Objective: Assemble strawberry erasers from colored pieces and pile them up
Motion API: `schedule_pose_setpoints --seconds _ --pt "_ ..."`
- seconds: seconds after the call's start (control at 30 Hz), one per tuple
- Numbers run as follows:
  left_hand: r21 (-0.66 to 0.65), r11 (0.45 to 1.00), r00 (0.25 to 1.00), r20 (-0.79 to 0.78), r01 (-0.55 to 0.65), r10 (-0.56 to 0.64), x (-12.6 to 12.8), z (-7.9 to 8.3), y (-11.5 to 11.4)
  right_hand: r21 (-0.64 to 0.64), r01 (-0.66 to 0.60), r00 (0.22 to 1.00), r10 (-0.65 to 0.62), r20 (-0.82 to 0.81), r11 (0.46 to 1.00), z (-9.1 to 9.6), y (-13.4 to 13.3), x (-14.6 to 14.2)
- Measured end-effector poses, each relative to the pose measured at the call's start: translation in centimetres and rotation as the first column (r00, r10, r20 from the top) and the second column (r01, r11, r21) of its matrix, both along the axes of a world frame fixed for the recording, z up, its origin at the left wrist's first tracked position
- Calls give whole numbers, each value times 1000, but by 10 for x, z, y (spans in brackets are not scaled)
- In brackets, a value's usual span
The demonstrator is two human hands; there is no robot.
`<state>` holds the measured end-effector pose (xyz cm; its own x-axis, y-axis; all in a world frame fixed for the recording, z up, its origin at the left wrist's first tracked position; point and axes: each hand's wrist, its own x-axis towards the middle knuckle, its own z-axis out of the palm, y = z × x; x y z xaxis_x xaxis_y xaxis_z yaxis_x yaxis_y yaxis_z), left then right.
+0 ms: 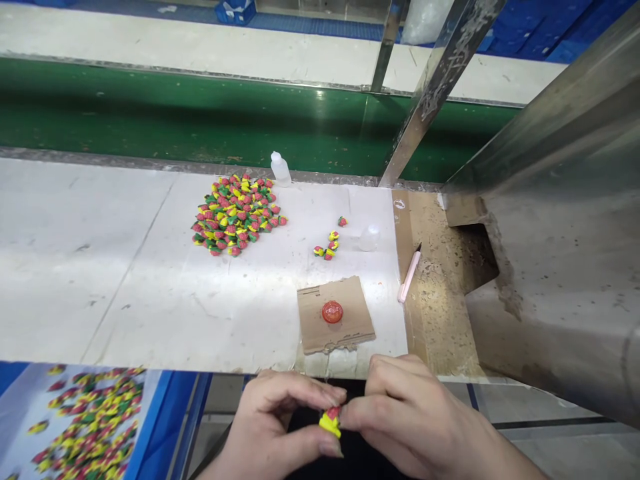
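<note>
Close to me, below the table's front edge, my left hand (287,420) pinches a small red-and-yellow figure (331,421) between thumb and fingers. My right hand (405,407) is closed, its fingertips against the right side of that figure. Whatever those right fingers may grip is hidden. Just beyond both hands lies a torn cardboard square (310,333), and on it rests a small round red dish (332,312) with a shiny surface. Several similar figures (330,245) sit loosely in a short row behind the cardboard.
A heap of red, yellow and green figures (235,213) lies left of a white squeeze bottle (281,170). At lower left, a blue bin (160,413) holds more. A pink pen (410,275) lies right, before a metal housing (565,220). Beyond runs a green belt (200,113).
</note>
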<state>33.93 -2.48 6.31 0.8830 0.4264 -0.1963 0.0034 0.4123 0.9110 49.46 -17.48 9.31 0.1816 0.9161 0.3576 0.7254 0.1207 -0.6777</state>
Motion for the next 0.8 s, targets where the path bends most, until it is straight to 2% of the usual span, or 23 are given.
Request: schedule_pose_setpoints --seconds 0.13,0.23,0.33,0.43,0.57,0.63,0.7,0.73,0.8 --pt "-147 988 999 -11 46 -48 -4 -2 -1 58 31 996 -26 -88 998 -5 -1 -5" --pt "-258 966 999 -35 -19 10 -5 -3 -6 83 42 992 -32 -120 996 -12 -2 -7" --pt "-413 907 995 -83 -88 58 -3 -5 -16 173 52 996 -40 -74 983 -20 -3 -8" --pt "-540 841 999 -39 -32 13 -2 -6 -24 234 53 998 -47 -33 971 -27 -2 -11" --pt "-604 794 996 -89 -70 20 -2 -2 -28 270 28 998 -13 -54 962 -33 0 -15" --pt "-586 806 994 -103 -83 27 -3 0 -28 304 44 998 -28 -57 952 -36 0 -16" --pt "-529 846 997 -74 -69 35 -2 1 -26 324 51 996 -25 -84 945 -39 0 -18" --pt "-469 882 999 -35 -48 36 -2 1 -25 323 49 994 -13 -113 945 -40 0 -19" --pt "-244 970 996 86 -4 26 0 1 -18 327 97 971 -18 -239 940 -41 -3 -22"
